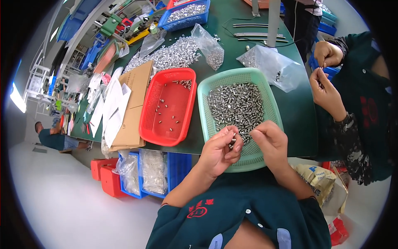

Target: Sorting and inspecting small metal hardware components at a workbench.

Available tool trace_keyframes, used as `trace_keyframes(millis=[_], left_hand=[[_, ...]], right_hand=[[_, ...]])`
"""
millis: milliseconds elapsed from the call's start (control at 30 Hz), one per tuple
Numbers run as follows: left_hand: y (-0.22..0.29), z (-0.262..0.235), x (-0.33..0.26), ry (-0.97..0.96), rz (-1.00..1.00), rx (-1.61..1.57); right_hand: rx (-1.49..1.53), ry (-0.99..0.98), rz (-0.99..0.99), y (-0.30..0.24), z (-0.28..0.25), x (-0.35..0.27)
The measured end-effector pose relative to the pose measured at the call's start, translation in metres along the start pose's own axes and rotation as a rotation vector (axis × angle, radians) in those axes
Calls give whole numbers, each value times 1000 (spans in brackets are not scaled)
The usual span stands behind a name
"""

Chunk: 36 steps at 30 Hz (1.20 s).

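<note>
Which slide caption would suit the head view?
Left hand holding small silvery metal cylinders and right hand nearby, above a green plastic basket beside a red plastic basket.

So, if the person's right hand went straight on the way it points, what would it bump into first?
The right hand would probably meet the left hand, over the green basket. Depth is unclear; it might brush the metal parts below instead.

Left grip (219, 152), one: fingers curled inward. Right grip (273, 144), one: thumb and forefinger pinched. Forearms (188, 186), two: bare, angled inward from below.
</note>
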State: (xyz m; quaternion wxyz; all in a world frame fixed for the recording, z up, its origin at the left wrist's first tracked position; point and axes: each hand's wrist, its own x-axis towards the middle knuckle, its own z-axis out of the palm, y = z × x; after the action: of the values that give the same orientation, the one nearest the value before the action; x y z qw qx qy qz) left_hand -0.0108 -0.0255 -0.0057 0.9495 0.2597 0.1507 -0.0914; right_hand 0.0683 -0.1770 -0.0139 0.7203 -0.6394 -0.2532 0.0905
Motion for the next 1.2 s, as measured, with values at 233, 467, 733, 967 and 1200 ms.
trace_keyframes(millis=[233, 467, 733, 967, 1200], left_hand=[[-10, -7, 2, -74, -59, -144], [-12, 0, 4, -21, -18, -161], [-12, 3, 2, 17, -11, -112], [-8, 11, -2, 99, -15, 227], [-1, 6, -5, 198, 12, 318]], right_hand=[[-36, 5, -13, 3, 2, 1], [-145, -9, -160, -5, 5, 2], [-498, 71, -505, -13, 7, 3], [-336, -11, -358, -1, 9, 2], [-239, 56, -76, -10, -2, 0]])
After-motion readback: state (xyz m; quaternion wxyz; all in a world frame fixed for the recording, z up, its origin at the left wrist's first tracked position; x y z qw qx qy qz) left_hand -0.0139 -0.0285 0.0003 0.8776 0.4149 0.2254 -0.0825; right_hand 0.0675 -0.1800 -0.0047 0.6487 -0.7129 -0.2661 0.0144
